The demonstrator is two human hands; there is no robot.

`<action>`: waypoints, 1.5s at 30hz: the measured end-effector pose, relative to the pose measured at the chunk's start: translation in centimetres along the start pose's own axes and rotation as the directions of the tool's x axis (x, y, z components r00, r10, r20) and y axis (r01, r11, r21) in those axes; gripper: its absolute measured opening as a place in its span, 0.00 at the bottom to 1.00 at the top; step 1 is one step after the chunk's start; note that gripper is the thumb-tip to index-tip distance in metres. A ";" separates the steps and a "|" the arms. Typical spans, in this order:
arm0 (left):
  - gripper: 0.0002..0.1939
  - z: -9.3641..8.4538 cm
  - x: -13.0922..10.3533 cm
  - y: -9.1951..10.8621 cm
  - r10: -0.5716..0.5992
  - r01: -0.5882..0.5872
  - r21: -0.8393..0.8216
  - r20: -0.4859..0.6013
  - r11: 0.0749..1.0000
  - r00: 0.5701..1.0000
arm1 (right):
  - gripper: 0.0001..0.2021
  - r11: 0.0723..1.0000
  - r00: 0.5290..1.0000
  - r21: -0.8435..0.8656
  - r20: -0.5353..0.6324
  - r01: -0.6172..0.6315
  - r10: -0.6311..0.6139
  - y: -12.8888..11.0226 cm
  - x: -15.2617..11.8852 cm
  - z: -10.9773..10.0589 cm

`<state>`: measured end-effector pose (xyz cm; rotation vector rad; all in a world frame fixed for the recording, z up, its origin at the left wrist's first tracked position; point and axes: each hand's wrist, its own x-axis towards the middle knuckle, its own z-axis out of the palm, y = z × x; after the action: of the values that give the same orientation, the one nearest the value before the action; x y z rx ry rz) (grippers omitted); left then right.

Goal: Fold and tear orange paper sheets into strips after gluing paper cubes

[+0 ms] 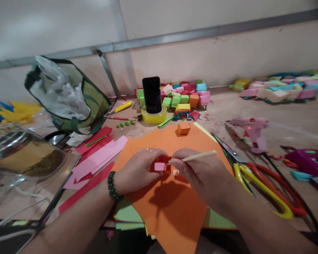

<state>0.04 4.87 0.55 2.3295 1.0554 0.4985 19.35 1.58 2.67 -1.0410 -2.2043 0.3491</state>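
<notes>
In front of you, flat, smooth sheets of orange paper (175, 215) overlap at angles, with pale green paper (129, 216) showing under their near edges. Over them, your left hand (140, 171) curls its fingers around a small pink paper piece (159, 166), holding it at its edges. Your right hand (198, 169) pinches a slim, pale wooden stick (201, 155) between thumb and fingers, its tip close to that piece. The pink piece shows a flat, four-sided face, with red-orange paper just beside it; your fingers hide the rest, so you cannot tell whether the two are joined.

To your left lie pink strips (100, 157) and red strips (82, 188). Close to your right forearm, scissors (267, 187) with red and yellow handles overlap the sheets' edge. Beyond your hands sits a boxy orange paper block (183, 128); a pink plastic glue gun (251, 128) stands to the right. Farther back, a dark phone (152, 93) leans upright in a yellow tape roll (154, 117), partly blocking a heap of coloured paper blocks (180, 98).
</notes>
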 end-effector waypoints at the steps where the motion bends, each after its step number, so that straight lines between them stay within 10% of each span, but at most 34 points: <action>1: 0.12 0.0 0.0 0.0 -0.003 0.003 -0.005 -0.004 1.000 1.000 | 0.14 1.000 1.000 -0.010 -0.006 -0.009 0.009 0.1 0.0 0.0; 45: 0.10 0.5 0.0 0.1 0.035 -0.034 0.043 -0.012 0.998 0.999 | 0.18 0.971 0.997 -0.232 -0.042 0.058 -0.069 0.0 -0.4 0.7</action>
<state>0.37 4.60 0.20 2.3891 1.0429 0.5087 19.10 1.35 2.00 -1.0846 -2.2661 0.0371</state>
